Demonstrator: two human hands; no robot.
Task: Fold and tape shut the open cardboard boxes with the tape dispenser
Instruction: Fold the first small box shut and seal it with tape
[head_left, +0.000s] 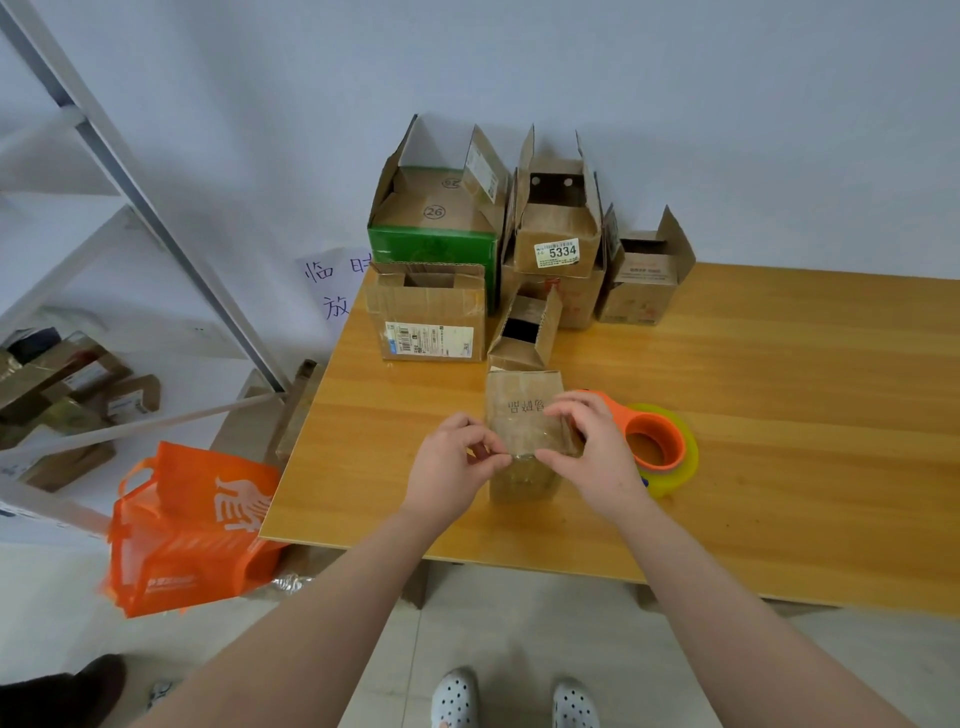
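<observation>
worktop (779, 395) honey-yellow wood grain | near box (523, 400) brown, dark printed characters | tape dispenser (655, 441) orange on yellow-green roll | far-left box (431, 249) green sides, brown flaps | bag (192, 525) orange, white print | shoes (511, 699) white, dark dots | wall (675, 104) pale grey-blue

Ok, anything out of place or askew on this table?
One small open box, just behind the held box, sits tilted and skewed, while the other open boxes stand upright. Nothing looks spilled.
</observation>
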